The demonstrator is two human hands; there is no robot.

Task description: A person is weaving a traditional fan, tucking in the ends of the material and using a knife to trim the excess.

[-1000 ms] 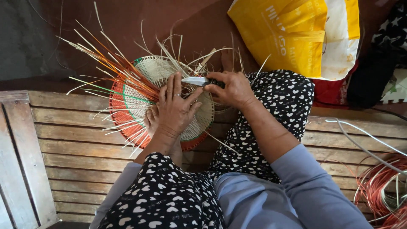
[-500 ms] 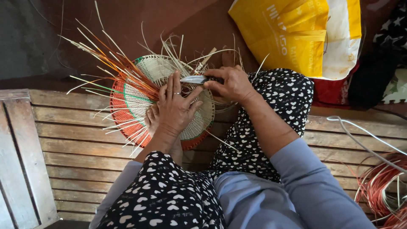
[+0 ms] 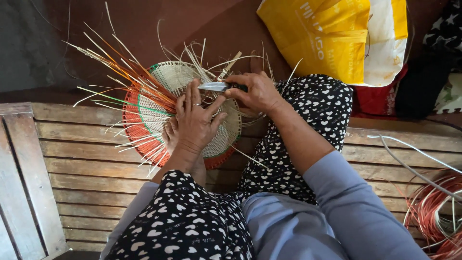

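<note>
Packaging lies at the far right of the scene: a yellow and white plastic bag with pale lettering, crumpled on the dark red floor, its top cut off by the frame, with a red package partly hidden beneath it and a dark star-patterned cloth at the far right edge. Nearer, on the wooden slat bench, the round woven basket, cream in the middle with green and orange bands, stands tilted between the person's knees, loose cream, orange and green strands fanning out to the far left. The left hand lies spread flat on the weave, fingers extended and pressing it, a ring on one finger; a bare foot shows just beneath its wrist, mostly hidden. The right hand is clenched around the dark handle of a small knife, whose blade points left and lies across the strands just past the left fingertips; whether the edge touches a strand cannot be told. Much of the basket's near rim is covered by the left hand and the heart-print trousers. At the near right a coil of reddish cane and a grey cable are cut off by the frame. Compared with half a second ago, both hands and the knife sit slightly farther and to the left, while the basket has hardly shifted.
</note>
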